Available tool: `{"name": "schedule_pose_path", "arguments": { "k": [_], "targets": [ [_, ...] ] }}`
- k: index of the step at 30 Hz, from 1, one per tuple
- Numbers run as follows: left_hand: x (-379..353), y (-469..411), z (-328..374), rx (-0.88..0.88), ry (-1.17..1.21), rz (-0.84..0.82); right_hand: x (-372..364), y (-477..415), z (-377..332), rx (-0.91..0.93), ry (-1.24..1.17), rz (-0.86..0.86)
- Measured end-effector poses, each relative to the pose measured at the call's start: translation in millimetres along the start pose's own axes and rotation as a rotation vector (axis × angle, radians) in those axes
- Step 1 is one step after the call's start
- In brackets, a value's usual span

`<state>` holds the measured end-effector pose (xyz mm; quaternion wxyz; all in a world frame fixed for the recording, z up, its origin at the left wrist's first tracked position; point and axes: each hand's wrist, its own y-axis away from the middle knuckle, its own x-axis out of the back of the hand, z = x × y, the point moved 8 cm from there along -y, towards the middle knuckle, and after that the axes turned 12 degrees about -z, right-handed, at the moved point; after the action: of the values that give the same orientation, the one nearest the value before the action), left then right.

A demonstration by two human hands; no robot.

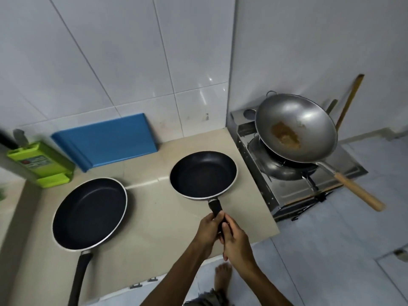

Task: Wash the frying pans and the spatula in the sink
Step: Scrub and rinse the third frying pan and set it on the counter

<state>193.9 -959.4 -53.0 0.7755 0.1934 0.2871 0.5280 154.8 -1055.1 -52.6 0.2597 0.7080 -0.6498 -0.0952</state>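
Note:
A small black frying pan point(203, 174) sits near the middle of the beige counter point(152, 217), its black handle pointing toward me. My left hand point(208, 228) and my right hand point(235, 241) both grip that handle, left just ahead of right. A larger black frying pan point(89, 213) lies on the counter to the left, its long handle reaching past the front edge. No spatula or sink is in view.
A steel wok point(295, 127) with brown residue and a wooden handle rests tilted on the gas stove point(287, 186) at right. A blue cutting board point(106, 140) leans on the tiled wall. A green knife holder point(42, 166) stands at far left. My bare foot point(223, 277) is on the floor.

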Motion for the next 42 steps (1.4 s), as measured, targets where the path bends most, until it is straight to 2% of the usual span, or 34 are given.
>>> {"name": "schedule_pose_path", "arguments": {
  "k": [9,14,19,22,28,34,40,42],
  "targets": [
    [4.8,-24.4,-5.4,-0.002,0.022,-0.003,0.6,-18.6,4.2,-0.019,-0.034,-0.032],
    [8.1,-31.7,-25.0,0.038,0.01,-0.007,-2.8,-19.2,16.3,-0.031,0.04,-0.059],
    [16.2,-40.6,-43.3,0.085,-0.025,0.034,-7.2,-25.8,31.3,-0.088,0.076,-0.174],
    [17.1,-43.4,-54.7,0.14,0.016,0.047,-6.1,-30.4,42.8,-0.126,0.095,-0.244],
    [12.5,-49.0,-73.1,0.254,0.154,0.006,-4.7,-37.0,70.6,-0.221,0.131,-0.276],
    [17.4,-54.5,-86.1,0.274,0.004,0.044,-4.6,-39.4,84.5,-0.251,0.161,-0.274],
    [14.5,-40.8,-91.1,0.27,-0.037,0.075,0.1,-33.7,91.5,-0.233,0.213,-0.315],
    [10.2,-31.0,-89.5,0.274,-0.14,0.065,3.3,-32.3,93.3,-0.243,0.23,-0.32]
  ]
}}
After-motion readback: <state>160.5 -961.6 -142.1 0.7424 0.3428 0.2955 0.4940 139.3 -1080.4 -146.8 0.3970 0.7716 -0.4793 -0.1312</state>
